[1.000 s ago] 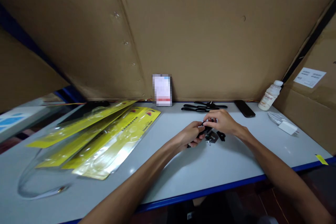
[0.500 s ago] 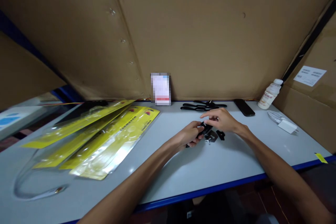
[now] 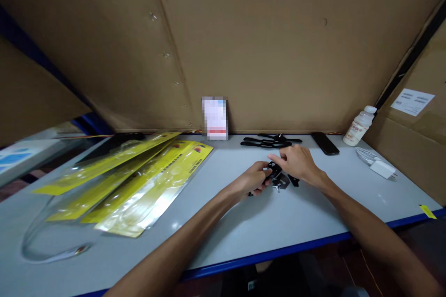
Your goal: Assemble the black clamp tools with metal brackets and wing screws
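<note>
My left hand (image 3: pixel 256 178) is closed around a black spokeshave (image 3: pixel 274 170), gripping it by one side with the thumb on its middle. One handle end pokes out below the fingers. Over the tool's far side, my right hand (image 3: pixel 296 162) has its fingers curled under and its thumb reaching toward the spokeshave. What those fingers hold, if anything, is hidden. A silver wing-shaped screw (image 3: pixel 277 188) and a dark flat plate (image 3: pixel 286 183) show just below the tool. Under my right hand lies a small black part (image 3: pixel 293 180).
More black spokeshaves (image 3: pixel 268 141) lie at the back by a dark phone (image 3: pixel 324 143). Yellow clear-fronted packages (image 3: pixel 146 190) spread across the left. A white bottle (image 3: pixel 359 126) and charger (image 3: pixel 382 169) sit right. A blurred upright card or screen (image 3: pixel 215 118) leans on the cardboard wall.
My right hand has turned, its fingers curling in and the index finger no longer stretched over the tool. My left hand keeps its hold on the spokeshave. The view has shifted slightly.
</note>
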`<state>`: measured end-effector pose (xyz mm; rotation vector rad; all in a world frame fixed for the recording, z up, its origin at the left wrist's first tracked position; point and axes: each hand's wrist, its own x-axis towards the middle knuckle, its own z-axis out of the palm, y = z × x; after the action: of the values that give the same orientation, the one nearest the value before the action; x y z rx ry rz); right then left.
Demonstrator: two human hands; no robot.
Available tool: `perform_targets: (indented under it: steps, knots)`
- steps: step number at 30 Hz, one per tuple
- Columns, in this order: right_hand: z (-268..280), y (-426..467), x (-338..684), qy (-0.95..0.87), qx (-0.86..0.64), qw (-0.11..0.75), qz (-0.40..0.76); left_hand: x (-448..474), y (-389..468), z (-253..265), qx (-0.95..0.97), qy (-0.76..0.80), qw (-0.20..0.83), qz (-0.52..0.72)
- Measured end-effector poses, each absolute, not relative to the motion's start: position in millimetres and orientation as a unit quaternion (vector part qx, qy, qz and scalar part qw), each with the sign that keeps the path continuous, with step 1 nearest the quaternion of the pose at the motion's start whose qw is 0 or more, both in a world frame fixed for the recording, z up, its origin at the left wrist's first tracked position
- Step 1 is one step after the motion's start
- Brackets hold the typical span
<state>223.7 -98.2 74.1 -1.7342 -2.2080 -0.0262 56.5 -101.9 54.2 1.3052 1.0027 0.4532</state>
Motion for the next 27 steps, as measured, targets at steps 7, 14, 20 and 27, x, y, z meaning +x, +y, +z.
perform_targets:
  steps: [7, 14, 20, 27]
  knots:
    - [72, -107, 207, -0.754, -0.65, 0.092, 0.015, 63, -104, 49, 0.575, 0.427, 0.659, 0.232]
    - [71, -101, 222, -0.816, -0.554, 0.157, 0.057, 59, -101, 49, 0.525, 0.416, 0.707, 0.228]
    - [70, -98, 229, -0.854, -0.486, 0.172, 0.073, 58, -99, 46, 0.523, 0.422, 0.707, 0.22]
    - [71, -97, 227, -0.81, -0.54, 0.208, 0.095, 58, -99, 48, 0.515, 0.414, 0.719, 0.217]
